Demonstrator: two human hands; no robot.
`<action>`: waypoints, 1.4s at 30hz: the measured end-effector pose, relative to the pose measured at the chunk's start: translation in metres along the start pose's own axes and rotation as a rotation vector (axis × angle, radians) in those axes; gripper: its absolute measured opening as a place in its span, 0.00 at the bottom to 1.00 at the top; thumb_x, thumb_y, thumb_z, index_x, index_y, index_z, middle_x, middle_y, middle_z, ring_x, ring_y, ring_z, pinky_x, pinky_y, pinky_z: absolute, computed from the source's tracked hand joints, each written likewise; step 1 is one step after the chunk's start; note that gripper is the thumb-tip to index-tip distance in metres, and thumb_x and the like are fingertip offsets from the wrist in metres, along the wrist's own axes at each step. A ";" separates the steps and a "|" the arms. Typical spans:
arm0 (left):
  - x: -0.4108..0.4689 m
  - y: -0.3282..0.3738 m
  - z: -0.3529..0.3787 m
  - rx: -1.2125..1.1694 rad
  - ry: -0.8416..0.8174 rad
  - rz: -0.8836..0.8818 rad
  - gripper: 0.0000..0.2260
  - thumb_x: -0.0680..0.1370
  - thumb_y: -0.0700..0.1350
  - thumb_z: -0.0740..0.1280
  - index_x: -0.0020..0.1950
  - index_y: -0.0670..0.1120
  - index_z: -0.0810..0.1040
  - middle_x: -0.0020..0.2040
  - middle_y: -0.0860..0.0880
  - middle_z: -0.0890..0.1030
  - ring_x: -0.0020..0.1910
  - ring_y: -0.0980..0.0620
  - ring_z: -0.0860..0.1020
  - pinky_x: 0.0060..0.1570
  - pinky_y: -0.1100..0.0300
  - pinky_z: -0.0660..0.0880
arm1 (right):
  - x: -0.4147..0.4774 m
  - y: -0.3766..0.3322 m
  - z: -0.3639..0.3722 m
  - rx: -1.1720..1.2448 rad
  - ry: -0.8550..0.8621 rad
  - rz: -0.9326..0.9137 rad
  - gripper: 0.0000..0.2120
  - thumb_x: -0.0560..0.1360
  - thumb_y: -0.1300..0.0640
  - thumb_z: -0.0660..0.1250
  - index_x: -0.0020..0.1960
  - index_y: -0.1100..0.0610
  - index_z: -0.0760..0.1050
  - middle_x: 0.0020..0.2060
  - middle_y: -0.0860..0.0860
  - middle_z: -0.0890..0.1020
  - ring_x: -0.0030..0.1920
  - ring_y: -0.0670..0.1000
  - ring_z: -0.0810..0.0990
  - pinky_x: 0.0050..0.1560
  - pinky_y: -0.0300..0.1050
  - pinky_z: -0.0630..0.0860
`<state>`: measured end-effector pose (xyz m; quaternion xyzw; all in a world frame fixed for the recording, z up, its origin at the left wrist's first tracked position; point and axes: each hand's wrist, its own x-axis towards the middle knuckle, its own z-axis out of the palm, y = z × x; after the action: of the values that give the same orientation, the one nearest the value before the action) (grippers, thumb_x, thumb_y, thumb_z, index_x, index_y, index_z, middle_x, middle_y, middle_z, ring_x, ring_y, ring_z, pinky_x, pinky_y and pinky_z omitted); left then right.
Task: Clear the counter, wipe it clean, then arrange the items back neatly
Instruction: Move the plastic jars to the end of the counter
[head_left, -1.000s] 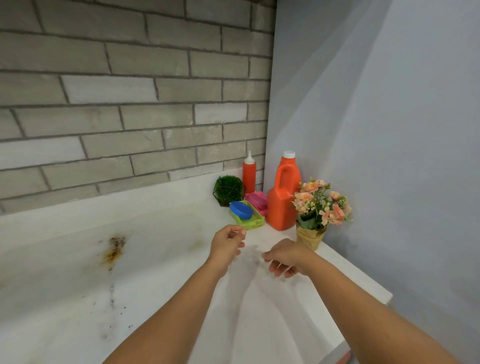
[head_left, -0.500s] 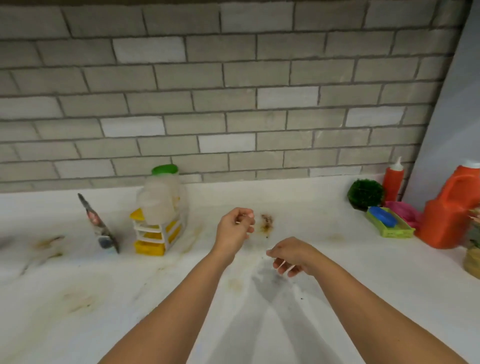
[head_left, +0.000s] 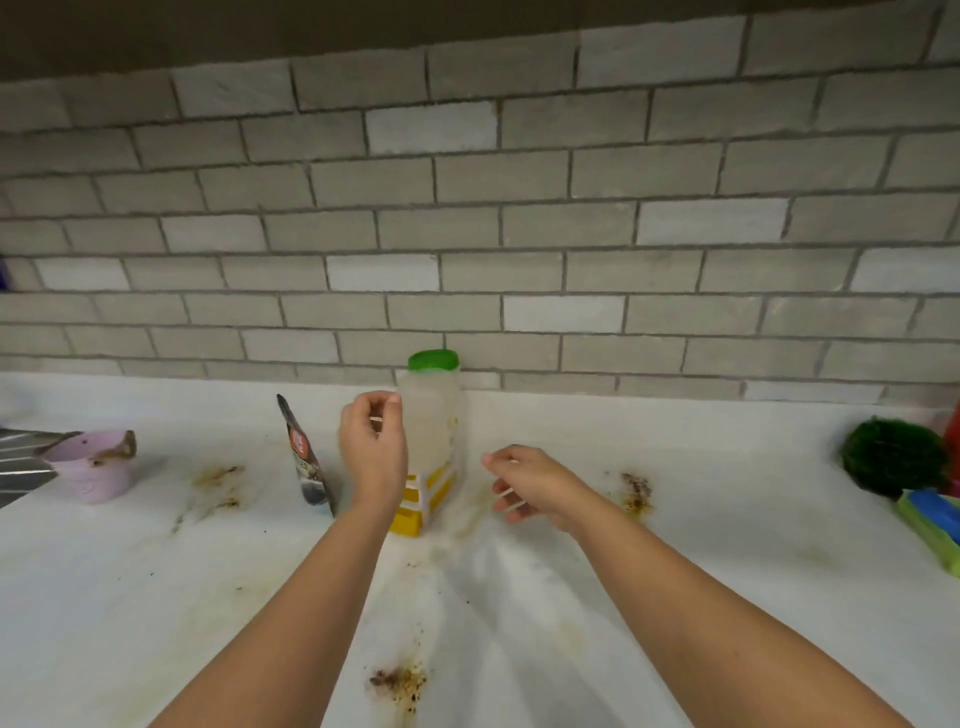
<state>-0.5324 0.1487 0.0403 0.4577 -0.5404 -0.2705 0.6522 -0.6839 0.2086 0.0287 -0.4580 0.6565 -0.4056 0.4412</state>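
1. Pouch (head_left: 304, 457) stands left on the stained worktop (head_left: 727, 545): light, floppy.
2. Left hand (head_left: 373, 447), curled, empty, just beside the green-capped jar (head_left: 435, 415); likely light, smooth plastic, so grip mid-body.
3. Right hand (head_left: 524, 480) relaxed, empty.

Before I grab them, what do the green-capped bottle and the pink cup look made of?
The green-capped bottle is probably plastic: its walls are cloudy, translucent and matte. The pink cup is smooth with a soft sheen, so plastic or glazed ceramic; I cannot tell which.
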 end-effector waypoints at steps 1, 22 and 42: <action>0.009 -0.003 -0.001 0.043 0.020 -0.019 0.05 0.77 0.44 0.63 0.48 0.44 0.76 0.48 0.45 0.74 0.45 0.49 0.73 0.51 0.52 0.72 | 0.006 -0.005 0.005 0.012 -0.005 -0.004 0.19 0.79 0.48 0.60 0.63 0.59 0.70 0.39 0.52 0.72 0.34 0.49 0.75 0.34 0.41 0.73; 0.050 -0.016 0.026 -0.027 -0.481 -0.451 0.11 0.78 0.44 0.58 0.55 0.39 0.72 0.55 0.37 0.77 0.51 0.39 0.76 0.47 0.52 0.73 | 0.037 -0.048 0.043 0.265 0.189 -0.025 0.20 0.78 0.48 0.58 0.69 0.50 0.64 0.57 0.52 0.75 0.48 0.54 0.77 0.34 0.41 0.74; -0.154 0.062 0.134 -0.308 -1.166 -0.437 0.07 0.78 0.41 0.58 0.52 0.42 0.73 0.44 0.46 0.78 0.38 0.50 0.76 0.34 0.59 0.71 | -0.126 0.051 -0.114 0.309 0.894 0.109 0.23 0.80 0.43 0.53 0.70 0.54 0.62 0.61 0.51 0.72 0.58 0.51 0.74 0.50 0.44 0.71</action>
<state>-0.7105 0.2652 0.0243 0.2361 -0.6557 -0.6761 0.2393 -0.7805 0.3574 0.0391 -0.1325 0.7370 -0.6321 0.1993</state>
